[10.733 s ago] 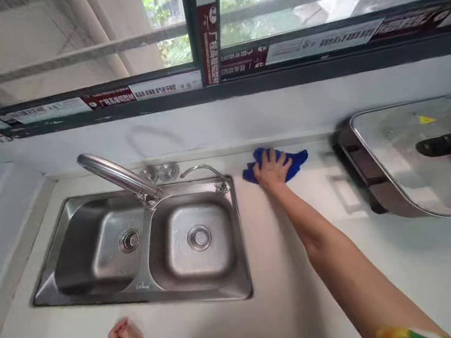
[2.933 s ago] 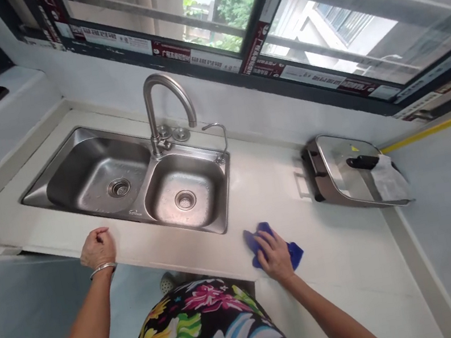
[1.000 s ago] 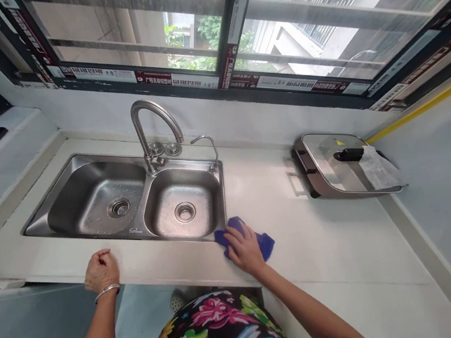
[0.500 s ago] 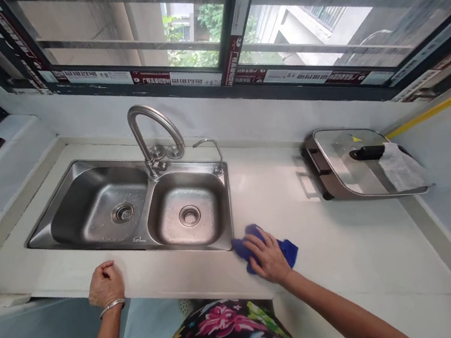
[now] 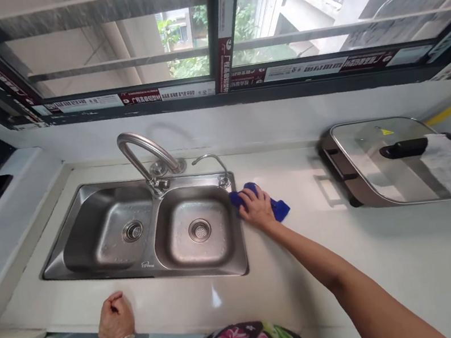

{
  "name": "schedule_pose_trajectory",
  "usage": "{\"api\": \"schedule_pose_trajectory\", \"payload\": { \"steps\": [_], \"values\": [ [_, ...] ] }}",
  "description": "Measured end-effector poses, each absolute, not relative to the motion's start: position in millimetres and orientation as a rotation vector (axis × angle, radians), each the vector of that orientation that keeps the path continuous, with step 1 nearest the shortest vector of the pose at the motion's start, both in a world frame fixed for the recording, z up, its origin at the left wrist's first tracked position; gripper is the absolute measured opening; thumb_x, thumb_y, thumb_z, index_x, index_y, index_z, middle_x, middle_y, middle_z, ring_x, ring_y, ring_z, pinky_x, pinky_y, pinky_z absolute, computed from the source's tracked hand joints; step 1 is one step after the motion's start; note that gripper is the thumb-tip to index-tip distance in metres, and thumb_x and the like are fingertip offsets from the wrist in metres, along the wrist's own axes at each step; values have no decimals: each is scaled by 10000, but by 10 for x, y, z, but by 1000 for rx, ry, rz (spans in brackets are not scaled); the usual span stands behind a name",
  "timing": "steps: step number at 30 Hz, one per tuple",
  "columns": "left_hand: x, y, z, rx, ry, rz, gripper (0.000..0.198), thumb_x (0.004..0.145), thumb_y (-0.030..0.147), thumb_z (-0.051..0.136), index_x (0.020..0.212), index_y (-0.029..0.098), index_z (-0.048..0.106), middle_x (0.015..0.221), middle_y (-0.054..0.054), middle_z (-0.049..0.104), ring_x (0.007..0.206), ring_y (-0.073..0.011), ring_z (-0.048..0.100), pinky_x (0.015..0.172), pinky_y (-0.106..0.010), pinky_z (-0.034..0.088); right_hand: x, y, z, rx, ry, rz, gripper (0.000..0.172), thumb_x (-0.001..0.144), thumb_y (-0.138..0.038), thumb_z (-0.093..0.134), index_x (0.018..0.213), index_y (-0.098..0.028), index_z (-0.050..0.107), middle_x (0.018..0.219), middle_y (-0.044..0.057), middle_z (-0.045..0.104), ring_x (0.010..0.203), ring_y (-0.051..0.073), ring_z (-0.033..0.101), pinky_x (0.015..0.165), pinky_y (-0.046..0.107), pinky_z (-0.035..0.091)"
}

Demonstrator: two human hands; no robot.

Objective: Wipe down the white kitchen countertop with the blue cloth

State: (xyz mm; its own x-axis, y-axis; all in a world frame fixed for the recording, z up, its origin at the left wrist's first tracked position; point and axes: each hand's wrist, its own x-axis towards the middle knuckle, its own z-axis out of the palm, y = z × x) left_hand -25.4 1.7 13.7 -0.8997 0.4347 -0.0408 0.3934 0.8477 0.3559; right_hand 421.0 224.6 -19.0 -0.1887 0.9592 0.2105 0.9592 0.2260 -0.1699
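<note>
My right hand presses a blue cloth onto the white counter, right beside the right rim of the steel double sink. Its fingers are curled over the cloth. My left hand is a closed fist resting on the counter's front edge, in front of the sink, with a bangle on the wrist. Nothing shows inside that fist.
A curved tap and a small second spout stand behind the sink. An electric pan with a glass lid sits at the right, a paper towel on it. A window runs along the back wall.
My right hand has slid the blue cloth from the counter's front edge, by the sink's near corner, back toward the wall along the sink's right side. My left fist has stayed put.
</note>
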Motion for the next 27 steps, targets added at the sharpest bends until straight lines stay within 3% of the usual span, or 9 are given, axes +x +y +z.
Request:
{"api": "schedule_pose_trajectory", "payload": {
  "steps": [14, 22, 27],
  "values": [
    [-410, -11, 71, 600, 2898, 418, 349, 933, 411, 406, 1028, 281, 716, 982, -67, 733, 638, -207, 493, 631, -334, 370, 4192, 3789, -336, -2112, -1774, -135, 508, 947, -320, 451, 1409, -200, 621, 1449, 174, 560, 1412, 448, 301, 1062, 627, 280],
    [-416, -12, 101, 625, 2837, 455, 403, 913, 458, 372, 1056, 289, 710, 926, -72, 713, 602, -213, 477, 617, -334, 364, 4148, 3327, -296, -2028, -1933, -116, 494, 978, -322, 455, 1438, -276, 630, 1510, 91, 557, 1457, 421, 288, 1114, 583, 273],
    [-434, -47, 62, 723, 2787, 507, 441, 934, 469, 321, 1093, 285, 689, 1030, -80, 723, 657, -219, 530, 627, -340, 374, 4056, 2779, -271, -1987, -1983, -89, 477, 975, -311, 480, 1424, -290, 640, 1508, 62, 570, 1468, 397, 314, 1150, 569, 266]
  ]
}}
